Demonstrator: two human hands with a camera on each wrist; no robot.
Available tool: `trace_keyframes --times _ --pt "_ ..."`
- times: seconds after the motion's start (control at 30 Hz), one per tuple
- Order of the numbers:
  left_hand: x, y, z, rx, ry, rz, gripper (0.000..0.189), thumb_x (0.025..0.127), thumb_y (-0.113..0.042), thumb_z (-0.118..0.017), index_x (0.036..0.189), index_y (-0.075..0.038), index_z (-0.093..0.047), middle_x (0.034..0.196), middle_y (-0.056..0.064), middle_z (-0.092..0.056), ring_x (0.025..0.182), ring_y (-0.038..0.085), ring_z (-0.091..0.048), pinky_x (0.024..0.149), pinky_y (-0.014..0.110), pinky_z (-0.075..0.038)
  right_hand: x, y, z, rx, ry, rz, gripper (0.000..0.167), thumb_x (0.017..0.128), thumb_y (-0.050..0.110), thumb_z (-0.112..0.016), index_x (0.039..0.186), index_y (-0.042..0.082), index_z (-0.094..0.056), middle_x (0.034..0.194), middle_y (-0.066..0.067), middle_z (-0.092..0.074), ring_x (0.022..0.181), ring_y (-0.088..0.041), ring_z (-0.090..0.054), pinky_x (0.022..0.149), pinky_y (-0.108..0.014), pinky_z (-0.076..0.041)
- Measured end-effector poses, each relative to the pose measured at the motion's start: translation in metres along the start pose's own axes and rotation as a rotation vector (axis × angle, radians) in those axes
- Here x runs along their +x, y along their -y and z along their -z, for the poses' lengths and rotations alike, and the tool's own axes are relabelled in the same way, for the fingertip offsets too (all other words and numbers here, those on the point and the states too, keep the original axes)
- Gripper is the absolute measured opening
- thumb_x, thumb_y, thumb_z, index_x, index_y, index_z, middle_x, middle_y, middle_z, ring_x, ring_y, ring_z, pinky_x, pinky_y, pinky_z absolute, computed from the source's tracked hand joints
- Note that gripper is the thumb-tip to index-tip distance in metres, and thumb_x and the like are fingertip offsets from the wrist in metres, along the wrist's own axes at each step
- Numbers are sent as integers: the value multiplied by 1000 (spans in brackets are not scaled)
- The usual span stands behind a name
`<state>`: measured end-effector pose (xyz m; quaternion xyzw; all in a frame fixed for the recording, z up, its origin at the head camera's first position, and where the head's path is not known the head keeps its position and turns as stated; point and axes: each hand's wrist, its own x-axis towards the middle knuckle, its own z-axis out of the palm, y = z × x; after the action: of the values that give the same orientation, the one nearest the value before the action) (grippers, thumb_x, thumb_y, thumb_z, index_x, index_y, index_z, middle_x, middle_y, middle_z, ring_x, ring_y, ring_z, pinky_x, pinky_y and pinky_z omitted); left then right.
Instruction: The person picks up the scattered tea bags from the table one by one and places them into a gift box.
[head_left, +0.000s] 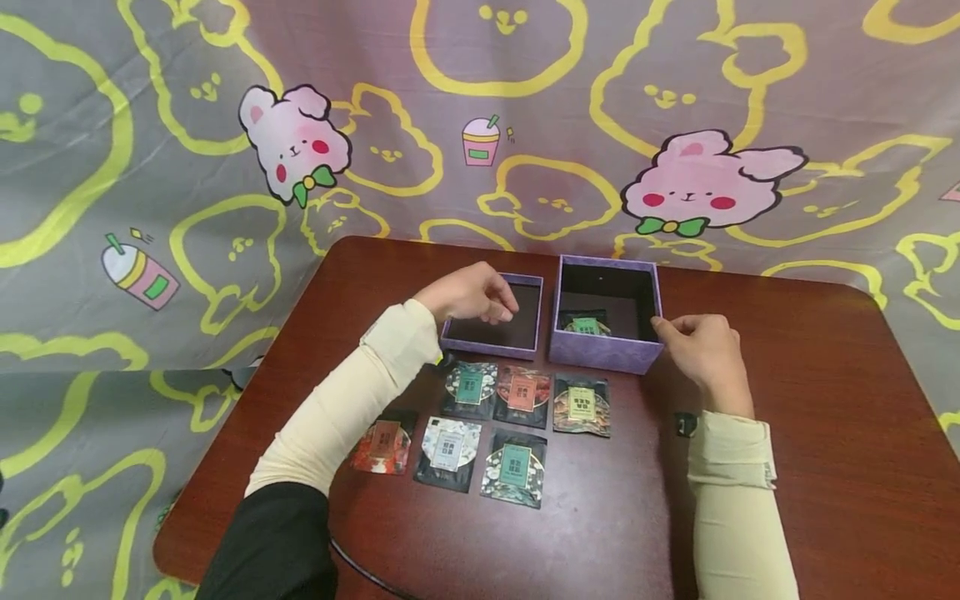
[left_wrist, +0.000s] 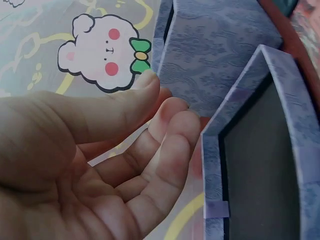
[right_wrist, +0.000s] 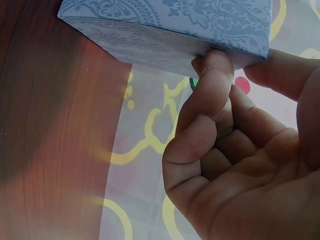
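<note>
A purple patterned box (head_left: 603, 354) stands uncovered at the back of the table, with a green-labelled sachet (head_left: 587, 327) inside. My right hand (head_left: 705, 346) holds the box at its right side, thumb and bent fingers at a corner; in the right wrist view the fingertips meet the patterned wall (right_wrist: 165, 45). Left of the box lies its shallow lid (head_left: 495, 347), inner side up. Above this lid hovers my left hand (head_left: 471, 293), fingers loosely bent and nothing between them. The left wrist view shows its thumb apart from the fingers, close to the lid's rim (left_wrist: 212, 165).
Several flat sachets lie in two rows before the box and lid, among them a yellow-labelled one (head_left: 582, 406) and a white-labelled one (head_left: 447, 454). A small dark object (head_left: 685, 424) is by the right wrist. A cable (head_left: 367, 573) crosses the front. Patterned cloth (head_left: 525, 108) hangs behind.
</note>
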<state>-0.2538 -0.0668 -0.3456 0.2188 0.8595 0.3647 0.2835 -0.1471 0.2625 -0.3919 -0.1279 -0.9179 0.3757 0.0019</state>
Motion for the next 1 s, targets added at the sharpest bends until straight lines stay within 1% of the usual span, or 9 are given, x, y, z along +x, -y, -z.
trace_keyframes --times 0.07,0.17,0.3,0.4,0.5,0.63,0.73,0.87,1.0 --pt "-4 4 -1 -6 -5 7 8 91 -5 -75 99 -4 -76 91 13 -73 88 37 -65 73 35 -56 0 1 -1 3 5 -7 55 100 48 -56 104 -3 -74 91 -18 -65 94 -34 -45 61 -39 -38" --pt "-12 9 -3 -13 -9 12 8 91 -6 -74 99 -6 -76 93 13 -73 86 34 -65 80 43 -57 0 2 -2 13 15 -13 55 100 49 -56 105 -3 -74 95 -19 -65 95 -34 -45 62 -39 -38" --pt "-22 15 -8 -18 7 2 9 92 -6 -74 101 -5 -76 99 16 -73 89 32 -67 88 52 -54 1 2 -3 6 -6 14 55 100 48 -56 104 -3 -74 98 -22 -67 96 -35 -47 63 -39 -39" --pt "-27 19 -12 -9 18 -6 12 91 -5 -74 102 -2 -76 100 17 -73 89 30 -68 87 51 -55 0 1 -3 -4 -24 21 54 100 48 -56 104 -3 -75 98 -21 -69 96 -35 -48 63 -38 -39" --pt "-32 25 -15 6 20 -10 14 91 -6 -75 104 0 -76 96 17 -73 85 28 -67 84 49 -56 -1 0 -3 4 -26 2 54 100 48 -55 104 -3 -74 96 -21 -68 97 -35 -45 62 -39 -39" --pt "-40 32 -19 18 21 1 15 90 -6 -76 104 1 -76 94 15 -73 87 31 -68 84 48 -56 -1 -1 -4 22 -24 -3 55 100 49 -55 103 -3 -74 93 -19 -67 99 -35 -44 62 -39 -39" --pt "-46 37 -21 7 21 12 14 90 -4 -76 103 1 -76 94 15 -73 89 34 -68 85 50 -56 -1 -2 -3 16 -25 8 55 99 49 -55 101 -3 -75 89 -17 -67 97 -35 -45 62 -39 -39" --pt "-52 44 -24 -3 12 9 13 88 -2 -76 101 1 -76 91 11 -73 85 28 -69 85 50 -56 -1 -4 -2 5 -32 12 55 100 49 -56 101 -3 -75 82 -15 -67 94 -33 -46 61 -38 -40" --pt "-61 50 -27 31 -22 18 11 88 -4 -78 99 -1 -77 85 3 -73 79 19 -68 79 42 -58 0 -3 -3 9 -27 17 55 100 49 -55 100 -3 -75 79 -14 -66 92 -31 -44 59 -38 -38"
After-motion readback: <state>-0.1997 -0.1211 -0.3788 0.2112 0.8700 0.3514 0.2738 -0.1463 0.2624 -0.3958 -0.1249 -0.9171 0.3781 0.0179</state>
